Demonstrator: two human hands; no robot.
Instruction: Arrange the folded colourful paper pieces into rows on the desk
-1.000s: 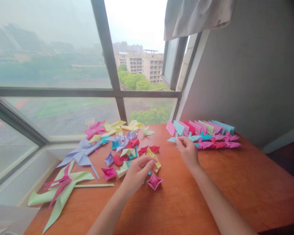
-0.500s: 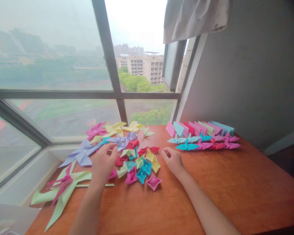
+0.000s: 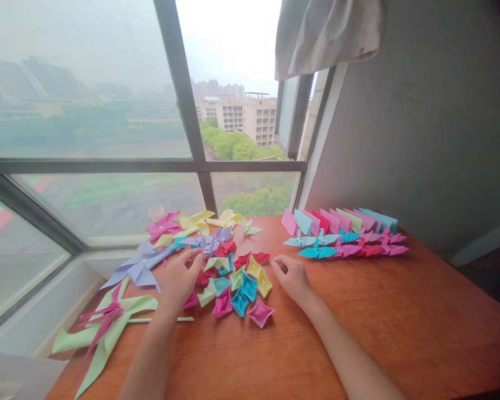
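Observation:
A cluster of small folded paper boats in several colours lies on the brown table (image 3: pixel 250 361), among them a pink one (image 3: pixel 261 314) at the front and a yellow one (image 3: pixel 264 284) on the right. My left hand (image 3: pixel 182 278) is at the cluster's left edge, fingers curled, thumb near the fingertips; whether it touches a boat is unclear. Just right of the cluster, my right hand (image 3: pixel 290 276) has its fingers loosely curled, with nothing visible in it. The undersides of both hands are hidden.
Paper pinwheels, including a purple one (image 3: pixel 141 263) and a green one (image 3: pixel 104 328) with a pink folded figure on it, lie left. Paper cranes (image 3: pixel 319 251) and a row of folded papers (image 3: pixel 325 221) stand back right. A window (image 3: pixel 150 165) borders the table.
The view has tilted slightly, so the table sits a little lower. My left hand has shifted slightly right with its fingers lying flatter. My right hand has moved very little.

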